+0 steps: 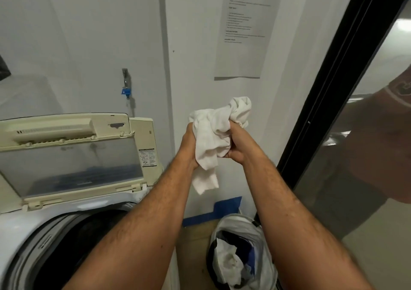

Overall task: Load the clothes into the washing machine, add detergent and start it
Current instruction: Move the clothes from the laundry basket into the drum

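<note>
Scene was lit evenly and fairly dimly, probably from overhead. Soft shadows were cast on the white wall (pixel 89 33). Pale glare and reflections were seen in the glass panel (pixel 367 156). Text on the paper notice (pixel 246 31) was blurred. Edge lines were bent by wide-angle distortion.

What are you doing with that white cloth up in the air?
A person is doing laundry. Both hands, the left hand and the right hand, grip a crumpled white cloth held up in front of the wall. To the left, the white top-loading washing machine stands with its cream lid raised and something dark already in the drum. On the floor below, a white mesh laundry basket still holds more clothes.
</note>
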`<state>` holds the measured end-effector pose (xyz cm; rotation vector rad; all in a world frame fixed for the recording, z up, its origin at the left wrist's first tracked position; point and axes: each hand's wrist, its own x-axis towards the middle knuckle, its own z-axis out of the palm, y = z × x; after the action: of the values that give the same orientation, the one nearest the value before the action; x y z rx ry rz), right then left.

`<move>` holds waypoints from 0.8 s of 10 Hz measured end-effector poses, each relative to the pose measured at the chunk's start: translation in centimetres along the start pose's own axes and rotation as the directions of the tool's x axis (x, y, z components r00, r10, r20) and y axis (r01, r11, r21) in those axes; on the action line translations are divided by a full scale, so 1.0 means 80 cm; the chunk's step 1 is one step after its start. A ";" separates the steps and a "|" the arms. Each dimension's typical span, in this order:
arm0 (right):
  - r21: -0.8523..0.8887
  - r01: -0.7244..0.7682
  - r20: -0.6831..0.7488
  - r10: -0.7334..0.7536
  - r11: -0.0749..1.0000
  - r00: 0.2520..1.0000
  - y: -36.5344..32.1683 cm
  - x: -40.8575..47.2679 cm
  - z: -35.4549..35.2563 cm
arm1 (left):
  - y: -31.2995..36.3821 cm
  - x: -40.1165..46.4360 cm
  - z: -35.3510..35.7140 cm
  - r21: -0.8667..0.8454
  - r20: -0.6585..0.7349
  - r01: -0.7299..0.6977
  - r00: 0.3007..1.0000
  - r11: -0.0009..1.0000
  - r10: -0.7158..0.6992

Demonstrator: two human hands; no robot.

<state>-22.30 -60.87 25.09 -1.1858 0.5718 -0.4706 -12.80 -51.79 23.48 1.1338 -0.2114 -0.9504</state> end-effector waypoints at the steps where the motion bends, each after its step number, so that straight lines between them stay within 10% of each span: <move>1: 0.017 0.094 -0.032 -0.093 0.995 0.995 -0.006 0.015 0.003 | 0.009 -0.013 0.003 0.106 -0.020 -0.060 0.998 0.993 0.062; 2: 0.095 0.142 -0.042 -0.138 0.985 0.990 -0.013 0.026 0.006 | -0.004 -0.010 -0.022 0.174 -0.153 0.006 0.988 0.985 0.021; 4: 0.369 0.044 0.118 -0.094 0.929 0.989 -0.016 0.031 0.025 | -0.040 -0.006 -0.063 -0.298 -0.197 0.224 0.937 0.928 -0.289; 6: -0.128 0.075 0.087 -0.065 0.989 0.994 0.031 0.034 0.045 | -0.007 -0.015 -0.065 -0.415 0.046 -0.008 0.999 0.910 0.029; 8: -0.473 0.150 0.158 -0.084 0.868 0.984 0.075 0.037 0.079 | -0.014 -0.027 -0.128 -0.074 0.131 -0.056 0.989 0.996 0.065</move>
<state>-15.72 -56.25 20.60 -1.7281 0.5176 -0.3546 -8.70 -43.42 18.63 0.9948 -0.3168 -0.9729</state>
